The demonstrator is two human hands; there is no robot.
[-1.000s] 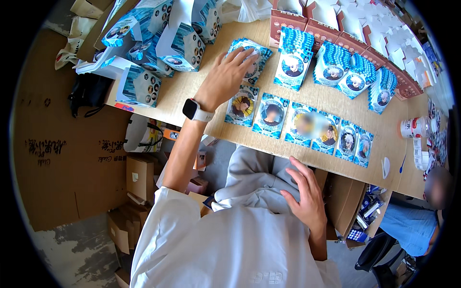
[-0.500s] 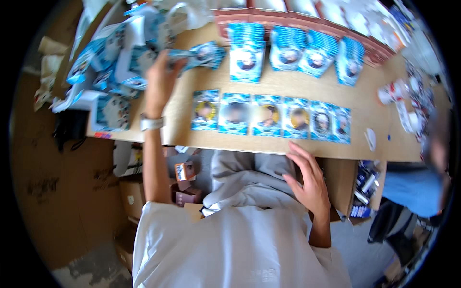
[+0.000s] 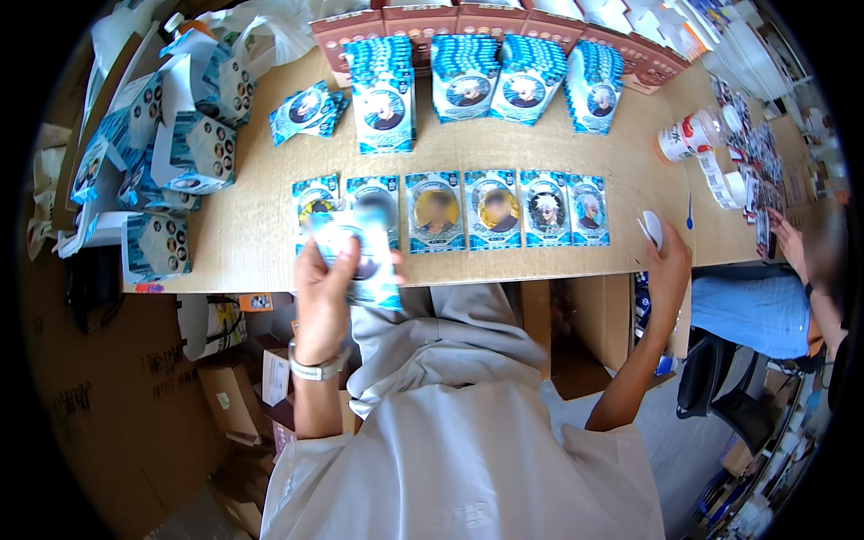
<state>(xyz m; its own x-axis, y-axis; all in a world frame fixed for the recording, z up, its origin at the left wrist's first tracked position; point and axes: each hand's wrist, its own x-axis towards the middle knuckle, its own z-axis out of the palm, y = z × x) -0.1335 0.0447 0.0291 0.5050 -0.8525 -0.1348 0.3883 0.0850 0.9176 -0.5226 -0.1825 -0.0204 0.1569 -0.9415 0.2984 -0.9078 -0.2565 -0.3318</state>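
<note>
While the left hand (image 3: 322,301) pinches a glossy blue packet (image 3: 369,270) over the front edge of the table (image 3: 261,243), I judge it, remotely, light, bendy and slippery, best held by a side edge, and my right hand (image 3: 670,270) grips a white oval piece (image 3: 652,229).

Glossy packet (image 3: 374,286) (blurred, perhaps plastic); smooth wooden table (image 3: 504,155).

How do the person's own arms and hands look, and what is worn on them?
Both forearms are bare below the short sleeves of a plain-looking, pale grey shirt. A pale band circles the wrist of the left hand; the right hand has none. Neither wears a glove.
</note>
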